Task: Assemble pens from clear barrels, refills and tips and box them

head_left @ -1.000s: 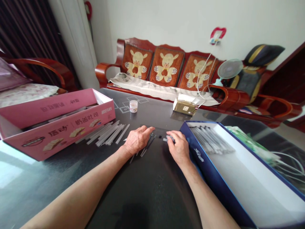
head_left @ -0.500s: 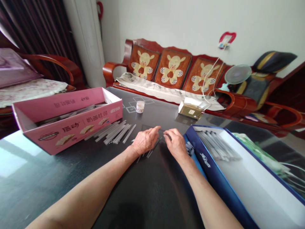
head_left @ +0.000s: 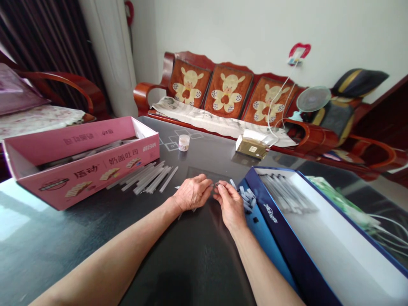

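My left hand (head_left: pixel 195 193) is closed over the dark table, fingers wrapped round a thin pale stick whose tip (head_left: pixel 177 187) pokes out on its left side. Close by on the right, my right hand (head_left: pixel 230 203) pinches thumb and fingers together on something too small to make out, almost touching the left fingertips. To the left lies a spread of translucent plastic tubes (head_left: pixel 151 176). Beside my right hand, small pale short pieces (head_left: pixel 247 199) and a small black piece (head_left: pixel 255 219) rest on a blue lid-like surface (head_left: pixel 270 250).
At left stands a pink cardboard box (head_left: pixel 95 170) with tubes inside. A dark blue box (head_left: pixel 277 231), white inside, holds a row of dark-tipped tubes (head_left: pixel 283 191) at right. Behind are a small white jar (head_left: pixel 184 143), a tissue pack (head_left: pixel 251 146) and a green-white bag (head_left: pixel 341 199).
My right hand moved from the small pieces toward my left hand, and its fingers closed in a pinch. The pieces on the blue surface came into view. The camera view shifted slightly.
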The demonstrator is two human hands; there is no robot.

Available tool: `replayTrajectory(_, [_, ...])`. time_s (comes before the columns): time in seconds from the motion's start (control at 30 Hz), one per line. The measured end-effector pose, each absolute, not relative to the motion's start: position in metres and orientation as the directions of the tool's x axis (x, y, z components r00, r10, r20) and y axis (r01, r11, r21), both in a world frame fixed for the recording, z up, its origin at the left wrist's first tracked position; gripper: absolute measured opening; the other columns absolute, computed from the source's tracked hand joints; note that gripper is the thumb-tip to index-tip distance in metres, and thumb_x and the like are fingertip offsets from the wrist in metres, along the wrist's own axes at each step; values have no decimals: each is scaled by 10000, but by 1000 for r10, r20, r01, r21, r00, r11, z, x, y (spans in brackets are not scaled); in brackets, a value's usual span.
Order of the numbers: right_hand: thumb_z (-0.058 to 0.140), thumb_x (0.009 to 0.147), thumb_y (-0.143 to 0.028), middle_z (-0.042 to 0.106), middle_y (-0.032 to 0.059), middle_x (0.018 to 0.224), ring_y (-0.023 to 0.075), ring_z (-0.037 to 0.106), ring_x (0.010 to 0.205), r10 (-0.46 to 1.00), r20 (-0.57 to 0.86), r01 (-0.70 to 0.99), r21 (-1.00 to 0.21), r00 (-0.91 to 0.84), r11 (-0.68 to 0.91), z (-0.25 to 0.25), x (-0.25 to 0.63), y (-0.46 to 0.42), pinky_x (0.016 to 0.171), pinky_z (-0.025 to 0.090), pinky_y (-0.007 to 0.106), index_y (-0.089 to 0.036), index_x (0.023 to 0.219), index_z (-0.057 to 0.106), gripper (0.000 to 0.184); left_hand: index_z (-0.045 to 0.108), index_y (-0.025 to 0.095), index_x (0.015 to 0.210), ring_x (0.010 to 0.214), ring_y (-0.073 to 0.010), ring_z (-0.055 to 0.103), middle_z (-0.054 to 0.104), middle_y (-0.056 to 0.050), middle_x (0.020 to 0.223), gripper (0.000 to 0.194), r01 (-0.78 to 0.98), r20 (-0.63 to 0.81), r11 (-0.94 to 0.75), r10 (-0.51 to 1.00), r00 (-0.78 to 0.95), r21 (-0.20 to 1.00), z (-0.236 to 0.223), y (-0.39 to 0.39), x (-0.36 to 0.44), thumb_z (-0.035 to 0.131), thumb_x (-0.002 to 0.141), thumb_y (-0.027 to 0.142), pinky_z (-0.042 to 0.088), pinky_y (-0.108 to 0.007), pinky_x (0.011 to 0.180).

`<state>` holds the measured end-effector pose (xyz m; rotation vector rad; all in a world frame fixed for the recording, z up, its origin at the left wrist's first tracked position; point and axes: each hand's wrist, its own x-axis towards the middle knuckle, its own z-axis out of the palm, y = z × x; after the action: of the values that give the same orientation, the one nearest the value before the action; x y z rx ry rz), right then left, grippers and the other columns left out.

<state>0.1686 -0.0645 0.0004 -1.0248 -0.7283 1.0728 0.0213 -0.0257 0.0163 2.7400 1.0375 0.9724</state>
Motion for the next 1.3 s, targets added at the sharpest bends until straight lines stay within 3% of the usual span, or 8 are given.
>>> replayTrajectory(0.37, [747, 676, -380, 696, 15, 825, 149, 642, 732, 948, 71, -178, -975, 311, 131, -5, 168, -65, 663, 551, 284, -186, 915, 708, 311, 615, 172, 982, 739, -140, 597, 566, -47, 842, 287, 592, 497, -765, 628, 598, 254, 16, -26, 21, 355, 945, 287, 509, -243, 666])
replayTrajectory(0.53, [723, 706, -398, 705, 17, 854, 150, 643, 732, 946, 118, -92, -984, 303, 152, -7, 169, -64, 685, 556, 288, -200, 926, 718, 296, 625, 164, 967, 806, -143, 603, 566, -59, 885, 274, 564, 507, -781, 612, 607, 269, 18, -26, 21, 365, 929, 245, 517, -244, 727])
replayTrajectory(0.77, [732, 687, -396, 719, 22, 868, 159, 656, 741, 954, 105, -78, -988, 279, 132, -8, 170, -63, 740, 566, 325, -194, 948, 723, 331, 624, 158, 943, 855, -165, 577, 575, -75, 927, 268, 582, 494, -783, 604, 625, 221, 20, -24, 19, 366, 929, 227, 500, -264, 748])
replayTrajectory(0.97, [741, 668, -459, 699, 27, 750, 162, 657, 679, 954, 38, -109, -991, 296, 73, -6, 170, -61, 655, 573, 308, -164, 915, 706, 386, 624, 160, 977, 836, -187, 527, 585, -76, 881, 287, 590, 501, -794, 574, 648, 148, 22, -22, 20, 345, 945, 221, 455, -324, 821])
replayTrajectory(1.13, [626, 727, -611, 667, 46, 681, 176, 630, 588, 948, 38, 27, -999, 315, 31, -3, 170, -61, 523, 554, 289, -174, 734, 655, 438, 621, 158, 988, 841, -190, 511, 579, -82, 888, 297, 556, 498, -818, 548, 672, 150, 23, -22, 20, 333, 947, 218, 439, -325, 821])
replayTrajectory(1.3, [601, 768, -570, 667, 28, 761, 187, 654, 693, 965, 94, 52, -995, 245, 83, -1, 172, -64, 542, 562, 283, -192, 884, 629, 397, 624, 156, 978, 850, -193, 510, 576, -82, 881, 309, 552, 508, -819, 546, 666, 156, 21, -22, 20, 326, 956, 238, 439, -326, 818])
